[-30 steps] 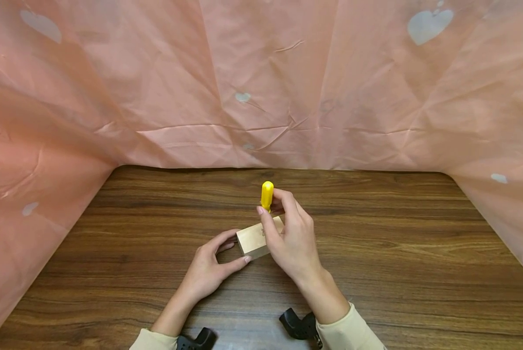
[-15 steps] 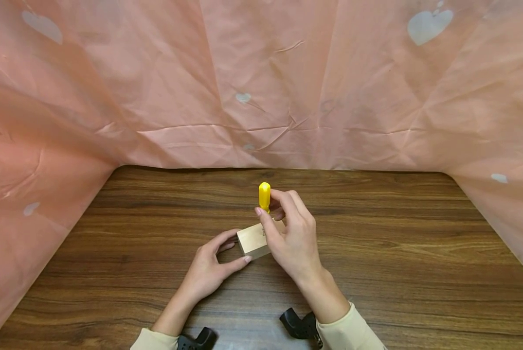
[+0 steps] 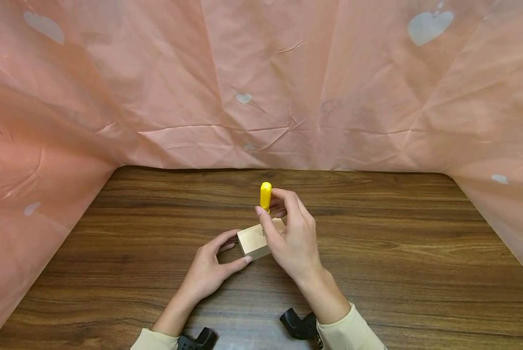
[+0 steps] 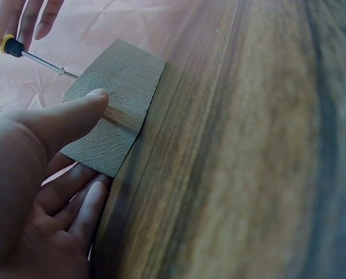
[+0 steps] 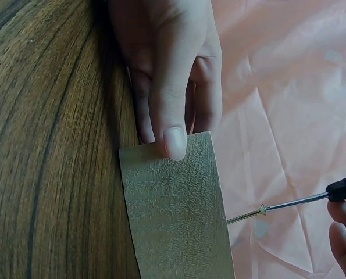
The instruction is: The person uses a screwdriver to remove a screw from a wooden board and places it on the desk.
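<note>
Slightly shifted is the yellow screwdriver [image 3: 265,196] since the earlier frame; the wooden block [image 3: 251,239] stays.
Right grip [image 3: 294,238] pinches the screwdriver, tip at the screw [image 5: 246,217] on the block; left grip [image 3: 207,270] clamps the block upon the counter [image 3: 388,243].

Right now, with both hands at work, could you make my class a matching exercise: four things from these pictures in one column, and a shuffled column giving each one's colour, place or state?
Column 1
1. screwdriver
2. screw
3. wooden block
4. cloth

Column 2
A. pink, with pale hearts
B. gripped by the left hand
C. yellow-handled, held by the right hand
D. threaded, its point at the wooden block's top face

Right pairs: 1-C, 2-D, 3-B, 4-A
</note>
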A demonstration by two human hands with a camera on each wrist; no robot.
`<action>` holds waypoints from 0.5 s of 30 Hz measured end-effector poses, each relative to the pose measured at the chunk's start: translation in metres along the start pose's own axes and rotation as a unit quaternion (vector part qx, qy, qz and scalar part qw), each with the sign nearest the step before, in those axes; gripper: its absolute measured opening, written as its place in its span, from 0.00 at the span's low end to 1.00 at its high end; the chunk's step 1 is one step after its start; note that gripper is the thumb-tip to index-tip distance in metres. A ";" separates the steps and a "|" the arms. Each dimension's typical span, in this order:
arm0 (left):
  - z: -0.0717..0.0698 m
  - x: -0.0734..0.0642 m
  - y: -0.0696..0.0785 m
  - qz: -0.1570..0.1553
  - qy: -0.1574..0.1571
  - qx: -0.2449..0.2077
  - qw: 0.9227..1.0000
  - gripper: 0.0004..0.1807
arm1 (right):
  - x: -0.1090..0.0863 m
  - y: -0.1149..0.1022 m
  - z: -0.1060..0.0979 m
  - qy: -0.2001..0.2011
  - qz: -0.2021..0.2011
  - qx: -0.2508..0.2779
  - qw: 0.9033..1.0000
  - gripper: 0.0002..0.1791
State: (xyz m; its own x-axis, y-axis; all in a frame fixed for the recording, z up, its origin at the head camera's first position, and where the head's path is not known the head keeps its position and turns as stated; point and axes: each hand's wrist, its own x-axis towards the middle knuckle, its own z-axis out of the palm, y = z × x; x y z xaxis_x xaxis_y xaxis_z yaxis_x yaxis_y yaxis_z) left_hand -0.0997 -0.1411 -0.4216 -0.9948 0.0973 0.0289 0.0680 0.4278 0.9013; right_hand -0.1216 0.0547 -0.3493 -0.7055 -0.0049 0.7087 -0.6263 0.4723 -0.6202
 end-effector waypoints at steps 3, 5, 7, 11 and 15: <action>0.000 0.000 0.000 0.000 0.000 0.000 1.000 0.32 | 0.000 0.000 -0.001 -0.005 -0.006 -0.001 1.000 0.17; 0.000 0.000 0.000 0.001 0.000 0.000 1.000 0.32 | 0.000 0.000 -0.001 -0.009 -0.007 0.001 1.000 0.17; 0.000 0.000 0.000 0.001 0.000 0.000 1.000 0.32 | 0.000 0.000 -0.001 -0.010 -0.005 0.003 1.000 0.17; 0.000 0.000 0.000 0.003 0.003 0.002 1.000 0.33 | 0.000 0.000 0.000 -0.004 -0.001 0.006 1.000 0.19; 0.000 0.000 0.000 0.005 0.004 0.002 1.000 0.33 | 0.000 0.000 0.000 -0.003 -0.007 0.004 1.000 0.18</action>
State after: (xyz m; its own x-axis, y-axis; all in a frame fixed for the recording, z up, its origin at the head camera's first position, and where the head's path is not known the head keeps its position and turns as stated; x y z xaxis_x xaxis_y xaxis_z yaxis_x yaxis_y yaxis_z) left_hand -0.0998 -0.1407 -0.4217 -0.9946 0.0943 0.0425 0.0792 0.4307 0.8990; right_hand -0.1215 0.0552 -0.3494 -0.6992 -0.0167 0.7147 -0.6385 0.4644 -0.6138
